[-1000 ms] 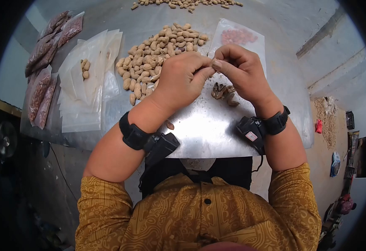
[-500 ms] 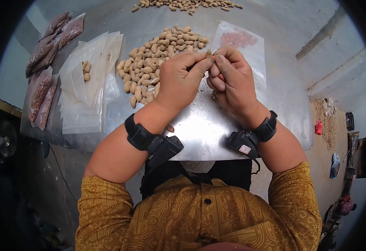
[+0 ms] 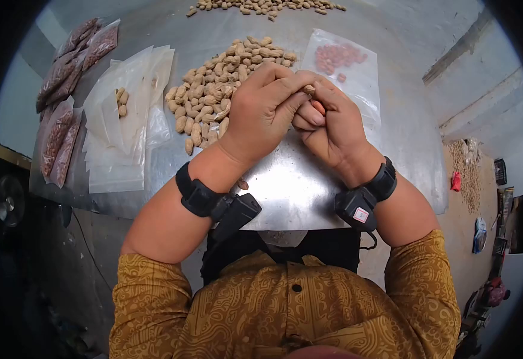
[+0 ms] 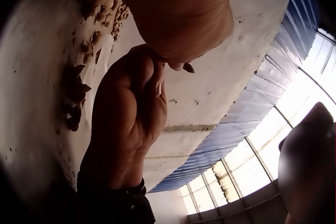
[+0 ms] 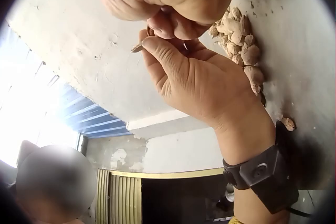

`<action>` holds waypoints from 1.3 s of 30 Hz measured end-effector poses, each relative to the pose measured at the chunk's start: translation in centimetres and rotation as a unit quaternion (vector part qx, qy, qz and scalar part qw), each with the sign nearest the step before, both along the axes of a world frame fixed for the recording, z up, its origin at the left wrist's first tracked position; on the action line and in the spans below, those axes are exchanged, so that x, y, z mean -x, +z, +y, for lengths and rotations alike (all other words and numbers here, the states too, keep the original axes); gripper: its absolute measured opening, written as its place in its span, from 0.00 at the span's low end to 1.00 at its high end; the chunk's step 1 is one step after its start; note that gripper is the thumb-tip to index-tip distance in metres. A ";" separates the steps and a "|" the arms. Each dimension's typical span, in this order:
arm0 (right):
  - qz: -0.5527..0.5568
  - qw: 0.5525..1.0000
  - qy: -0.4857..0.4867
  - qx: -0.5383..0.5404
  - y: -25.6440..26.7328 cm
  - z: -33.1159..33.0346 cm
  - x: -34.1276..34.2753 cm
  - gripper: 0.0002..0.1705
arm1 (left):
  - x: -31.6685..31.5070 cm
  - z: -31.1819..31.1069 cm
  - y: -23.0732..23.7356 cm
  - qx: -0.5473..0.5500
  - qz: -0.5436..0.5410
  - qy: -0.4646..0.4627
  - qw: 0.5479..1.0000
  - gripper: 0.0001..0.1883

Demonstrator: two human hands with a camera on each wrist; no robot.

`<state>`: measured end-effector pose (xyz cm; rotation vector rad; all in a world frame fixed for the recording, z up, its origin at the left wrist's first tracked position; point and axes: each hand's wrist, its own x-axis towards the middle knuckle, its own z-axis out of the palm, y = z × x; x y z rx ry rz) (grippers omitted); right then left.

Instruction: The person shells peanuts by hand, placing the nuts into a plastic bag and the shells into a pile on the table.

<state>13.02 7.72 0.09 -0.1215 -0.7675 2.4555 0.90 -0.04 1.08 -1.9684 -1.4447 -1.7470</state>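
Presently I note, upper centre, left hand pinching a shell. Right hand holds a red kernel.

Free tabletop nearside, peanut heap beyond.

Beside the clear bag, the left hand has its forefinger reaching farther toward the bag than a second ago, now across the right hand's fingertips. The piece of shell that stood upright half a second ago now lies lower, pinched there. The right hand has drawn back toward the bag's near edge, a red kernel now plain among its curled fingers, and it covers broken shells seen earlier. A lone kernel has come into view on the bag.
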 end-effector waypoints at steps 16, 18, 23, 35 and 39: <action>-0.048 0.983 -0.160 -0.080 1.8 3.7 -1.7 0.13 | 1.5 -0.6 -0.6 0.206 0.139 -0.009 0.969 0.17; -0.049 0.982 -0.160 -0.084 1.7 3.6 -1.7 0.13 | 2.3 -1.3 -0.1 0.247 0.169 0.044 0.953 0.16; -0.060 0.981 -0.162 -0.092 1.7 3.3 -1.6 0.13 | 3.0 -1.8 0.0 0.303 0.254 0.111 0.912 0.11; -0.118 0.977 -0.133 -0.113 1.8 2.6 -1.4 0.10 | 2.5 -1.1 0.0 0.265 0.124 0.104 0.951 0.07; -0.161 0.967 -0.093 -0.175 1.6 1.4 -0.9 0.10 | 1.7 -0.8 0.4 0.214 -0.110 0.018 0.970 0.09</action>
